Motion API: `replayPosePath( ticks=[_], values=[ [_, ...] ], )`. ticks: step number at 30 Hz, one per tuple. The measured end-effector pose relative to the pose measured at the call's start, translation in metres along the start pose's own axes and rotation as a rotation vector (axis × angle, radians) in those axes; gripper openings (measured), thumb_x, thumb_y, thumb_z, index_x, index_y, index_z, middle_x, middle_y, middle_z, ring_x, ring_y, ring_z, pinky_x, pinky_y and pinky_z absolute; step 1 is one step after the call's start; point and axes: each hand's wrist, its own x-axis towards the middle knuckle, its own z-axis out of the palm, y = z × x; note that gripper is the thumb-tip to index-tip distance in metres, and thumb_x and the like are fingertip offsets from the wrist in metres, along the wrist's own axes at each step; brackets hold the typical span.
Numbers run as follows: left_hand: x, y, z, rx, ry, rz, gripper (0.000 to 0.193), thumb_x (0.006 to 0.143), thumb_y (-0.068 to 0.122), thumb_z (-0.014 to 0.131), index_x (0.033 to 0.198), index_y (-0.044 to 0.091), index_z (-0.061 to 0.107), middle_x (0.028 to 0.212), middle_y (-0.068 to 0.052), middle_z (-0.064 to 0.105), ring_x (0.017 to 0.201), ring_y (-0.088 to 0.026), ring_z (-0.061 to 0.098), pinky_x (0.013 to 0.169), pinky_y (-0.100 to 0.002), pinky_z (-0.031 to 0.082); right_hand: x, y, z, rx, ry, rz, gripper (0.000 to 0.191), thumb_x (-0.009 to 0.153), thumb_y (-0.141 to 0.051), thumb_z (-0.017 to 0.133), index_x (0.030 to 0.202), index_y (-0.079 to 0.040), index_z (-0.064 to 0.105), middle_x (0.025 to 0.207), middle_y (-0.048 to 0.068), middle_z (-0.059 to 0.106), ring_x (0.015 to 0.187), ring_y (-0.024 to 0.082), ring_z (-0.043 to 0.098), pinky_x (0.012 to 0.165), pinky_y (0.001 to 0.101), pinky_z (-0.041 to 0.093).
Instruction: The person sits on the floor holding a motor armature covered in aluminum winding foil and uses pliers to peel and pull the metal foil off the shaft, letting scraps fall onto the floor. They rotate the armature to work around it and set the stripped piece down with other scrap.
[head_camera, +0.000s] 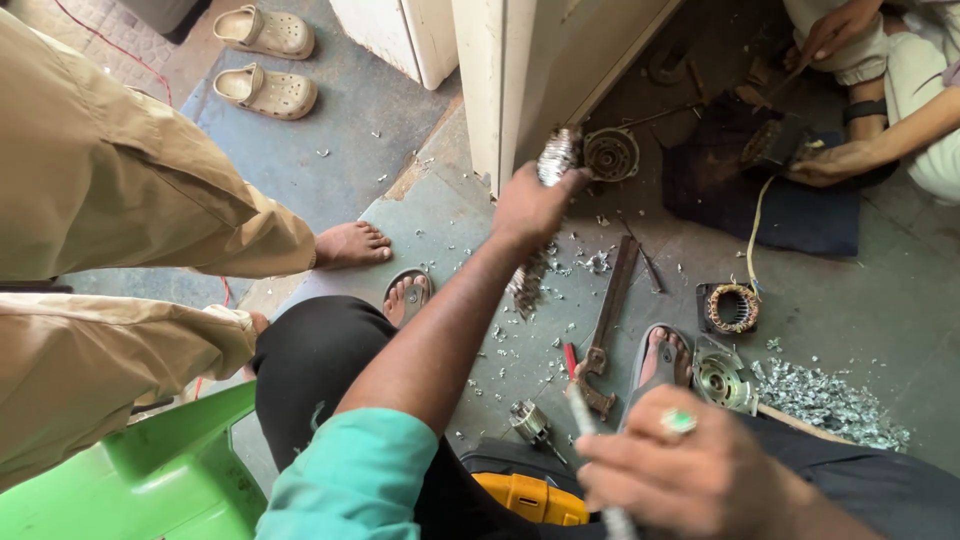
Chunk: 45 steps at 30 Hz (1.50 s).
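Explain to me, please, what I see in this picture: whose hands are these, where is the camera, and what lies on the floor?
There is no machine here. A person wears one camera on the head, and it looks down at that person's own two bare hands and knees.

The left hand is stretched forward and grips a long silvery bundle of metal strips. The right hand, with a green ring, is close to the camera and holds a thin grey rod; it is blurred.

On the grey floor lie a rusty pipe wrench, a motor stator with copper winding, a round metal motor cover and a pile of metal shavings.

At top right, another person's hands work on a dark motor part. At left is a third person in beige clothing.
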Motion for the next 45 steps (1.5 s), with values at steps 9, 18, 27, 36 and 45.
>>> replayPosePath(
  ticks=[9,18,27,36,45],
  values=[
    [-0.036,-0.007,0.042,0.368,-0.396,0.214,0.078,0.073,0.061,0.075,0.122,0.003,0.060,0.113,-0.023,0.072,0.109,-0.037,0.069,0.095,-0.047,0.053,-0.017,0.014,-0.003,0.023,-0.181,0.375,0.033,0.071,-0.011,0.078,0.104,-0.008,0.072,0.090,0.005,0.070,0.085,0.024,0.067,0.073,0.0397,0.052],
    [-0.074,-0.035,0.056,0.639,-0.533,0.280,0.070,0.078,0.055,0.076,0.121,0.002,0.055,0.111,-0.021,0.070,0.108,-0.039,0.067,0.095,-0.050,0.051,-0.043,0.003,-0.001,0.053,-0.296,0.439,0.031,0.076,-0.009,0.076,0.106,-0.009,0.070,0.090,0.003,0.064,0.086,0.023,0.064,0.077,0.0395,0.050],
    [-0.080,-0.073,0.055,0.750,-0.579,0.330,0.068,0.081,0.048,0.078,0.122,0.001,0.052,0.121,-0.021,0.065,0.118,-0.037,0.061,0.103,-0.045,0.047,-0.049,0.010,0.005,0.029,-0.407,0.538,0.028,0.076,-0.006,0.073,0.102,-0.011,0.065,0.094,0.004,0.065,0.089,0.021,0.065,0.080,0.0393,0.051],
    [-0.085,-0.083,0.053,0.802,-0.632,0.223,0.083,0.081,0.048,0.079,0.139,0.004,0.040,0.126,-0.019,0.064,0.125,-0.034,0.058,0.106,-0.044,0.047,-0.050,0.015,0.011,0.020,-0.377,0.538,0.039,0.071,-0.009,0.077,0.109,-0.011,0.067,0.100,0.004,0.066,0.089,0.022,0.064,0.080,0.0391,0.051],
    [-0.092,-0.055,0.040,1.057,-0.622,0.385,0.091,0.080,0.047,0.082,0.147,0.005,0.037,0.149,-0.018,0.045,0.133,-0.036,0.049,0.106,-0.046,0.045,-0.050,0.017,0.009,-0.003,-0.376,0.574,0.038,0.070,-0.011,0.079,0.106,-0.013,0.067,0.093,0.002,0.065,0.086,0.023,0.063,0.080,0.0398,0.049]
  ],
)
